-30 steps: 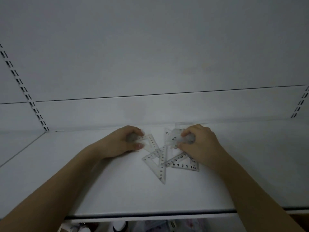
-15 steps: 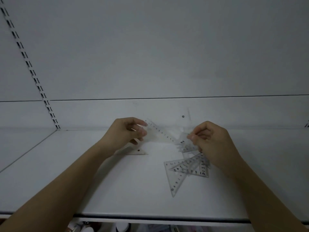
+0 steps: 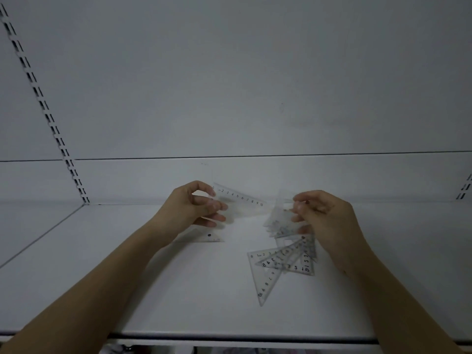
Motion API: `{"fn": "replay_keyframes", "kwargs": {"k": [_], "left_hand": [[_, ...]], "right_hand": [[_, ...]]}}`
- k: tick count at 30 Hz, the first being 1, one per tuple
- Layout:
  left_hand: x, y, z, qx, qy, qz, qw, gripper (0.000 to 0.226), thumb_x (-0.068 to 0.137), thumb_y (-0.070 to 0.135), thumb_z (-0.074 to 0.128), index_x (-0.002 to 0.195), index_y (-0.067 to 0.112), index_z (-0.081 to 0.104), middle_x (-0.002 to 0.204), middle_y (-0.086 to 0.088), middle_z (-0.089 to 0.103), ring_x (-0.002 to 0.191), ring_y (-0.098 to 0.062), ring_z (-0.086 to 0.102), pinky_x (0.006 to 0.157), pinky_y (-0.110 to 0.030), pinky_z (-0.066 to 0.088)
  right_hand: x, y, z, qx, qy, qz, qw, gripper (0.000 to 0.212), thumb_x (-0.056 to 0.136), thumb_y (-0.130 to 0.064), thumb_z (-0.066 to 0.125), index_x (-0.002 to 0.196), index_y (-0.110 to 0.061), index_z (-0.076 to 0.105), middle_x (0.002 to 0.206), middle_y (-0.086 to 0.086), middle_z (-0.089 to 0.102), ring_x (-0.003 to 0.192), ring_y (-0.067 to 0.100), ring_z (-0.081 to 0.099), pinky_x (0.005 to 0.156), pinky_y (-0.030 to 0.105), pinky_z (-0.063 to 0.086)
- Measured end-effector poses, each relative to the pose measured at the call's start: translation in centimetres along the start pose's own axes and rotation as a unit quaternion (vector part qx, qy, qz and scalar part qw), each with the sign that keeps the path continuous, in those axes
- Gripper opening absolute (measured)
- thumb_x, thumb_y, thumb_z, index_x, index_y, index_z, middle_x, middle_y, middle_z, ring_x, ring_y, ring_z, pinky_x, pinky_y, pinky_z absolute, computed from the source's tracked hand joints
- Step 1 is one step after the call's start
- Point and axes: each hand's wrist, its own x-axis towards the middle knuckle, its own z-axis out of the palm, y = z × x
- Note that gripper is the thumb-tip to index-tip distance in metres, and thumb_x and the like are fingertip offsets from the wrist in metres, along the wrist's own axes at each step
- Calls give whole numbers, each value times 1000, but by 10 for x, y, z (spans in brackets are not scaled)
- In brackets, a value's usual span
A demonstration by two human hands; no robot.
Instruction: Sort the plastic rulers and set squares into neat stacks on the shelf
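My left hand (image 3: 194, 208) pinches a clear plastic set square (image 3: 240, 203) by its left end and holds it lifted above the white shelf (image 3: 178, 290), numbers along its top edge. My right hand (image 3: 324, 221) pinches several clear set squares (image 3: 281, 221) fanned out in the air. Below it a loose pile of set squares (image 3: 281, 264) lies overlapping on the shelf. One more clear set square (image 3: 204, 237) lies flat under my left wrist.
The shelf's back panel (image 3: 229, 98) rises right behind the hands, with slotted uprights at the left (image 3: 51, 123) and far right (image 3: 464, 187). The shelf's front edge (image 3: 229, 337) runs along the bottom, with dim items below it.
Both hands lifted pieces off the shelf and drew apart, the left one holding one set square, the right one holding several. One set square now lies alone under my left wrist.
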Motion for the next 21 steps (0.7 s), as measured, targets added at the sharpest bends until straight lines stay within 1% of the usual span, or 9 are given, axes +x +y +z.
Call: {"fn": "replay_keyframes", "kwargs": {"k": [3,5,8,11,13,16,17,19,21], "left_hand": [[1,0,-1,3,-12,7,1000,33,89,0,63,118,15,57,97,-15,74,82,-33,72,68,-31,60],[1,0,-3,11,-15,12,1000,40,90,-1,61,124,21,56,98,-14,74,83,-35,72,71,-31,60],[2,0,-6,15,0,13,1000,37,91,-6,59,120,16,57,99,-13,73,82,-38,71,69,-34,60],[4,-2,-10,18,24,10,1000,35,91,-10,55,118,11,53,100,-15,70,78,-38,70,66,-35,60],[4,-3,-11,27,34,15,999,37,92,-10,53,120,14,53,100,-16,67,76,-37,69,68,-35,58],[1,-2,-11,71,38,20,997,39,93,-9,49,119,20,55,103,-15,62,76,-32,68,72,-34,55],[-1,0,-11,86,36,19,995,40,93,-8,49,119,21,55,105,-15,61,76,-30,69,72,-33,53],[-7,5,-14,108,36,9,993,40,91,-2,55,122,24,51,108,-14,59,77,-26,68,70,-30,51],[-16,8,-25,131,44,2,990,50,86,5,67,126,25,46,109,-11,57,78,-20,65,67,-24,48]], "right_hand": [[5,6,-3,-37,28,-35,998,12,89,-10,66,86,-17,74,70,-1,69,50,8,54,52,15,47],[7,8,-2,-25,25,-34,999,18,92,-9,61,86,-19,75,68,-1,67,52,7,56,56,14,50],[9,10,1,20,-10,-23,999,23,96,-2,51,98,-12,71,75,6,67,62,12,65,64,19,57],[11,13,3,-21,-35,-28,999,24,95,3,46,100,-13,63,78,3,71,72,15,67,69,23,55],[11,14,7,-46,-37,-25,998,24,95,5,42,103,-13,56,80,4,70,70,16,67,71,27,53],[7,11,18,-59,-65,-15,996,47,95,7,31,124,-25,48,82,8,57,58,17,55,58,28,49],[6,9,22,-77,-77,-20,994,52,96,5,29,127,-32,47,79,6,51,54,13,48,52,25,44],[4,2,30,-114,-96,-31,988,48,100,-6,32,131,-40,45,72,1,41,47,5,38,46,21,39],[1,-8,40,-148,-112,-38,982,42,100,-25,43,139,-40,37,72,-2,38,53,5,40,55,26,44]]}}
